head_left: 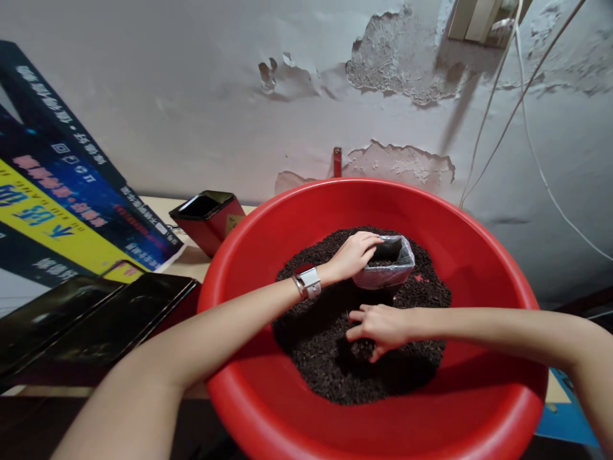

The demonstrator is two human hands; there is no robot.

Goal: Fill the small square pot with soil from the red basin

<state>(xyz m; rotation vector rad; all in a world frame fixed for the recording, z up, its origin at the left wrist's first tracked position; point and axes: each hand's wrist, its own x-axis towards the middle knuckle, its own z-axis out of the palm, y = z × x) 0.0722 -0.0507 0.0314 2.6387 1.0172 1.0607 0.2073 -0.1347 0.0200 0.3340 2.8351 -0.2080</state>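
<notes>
While two bare forearms reach over the near rim of a broad red tub, the right hand is down at the dark, flaky material heaped on its floor. Its fingers are spread and bent downward; shadow beneath the palm makes it hard to say whether any flakes are gathered there. To the right, part of a blue panel shows below the tub.

Farther in, the left hand, with a pale wristband behind it, is closed over the left end of a plastic-lined container. This container is inside the tub, over the far part of the heap, with its mouth facing up and some dark material inside. Just right of it lies a small reddish scrap.

Left of the tub, glossy dark-topped boxes stand side by side, with a smaller red box beyond them, near the tub's rim. Behind the boxes leans a printed board with a yellow band. Farthest off, pale cables hang before a wall with peeling patches.
</notes>
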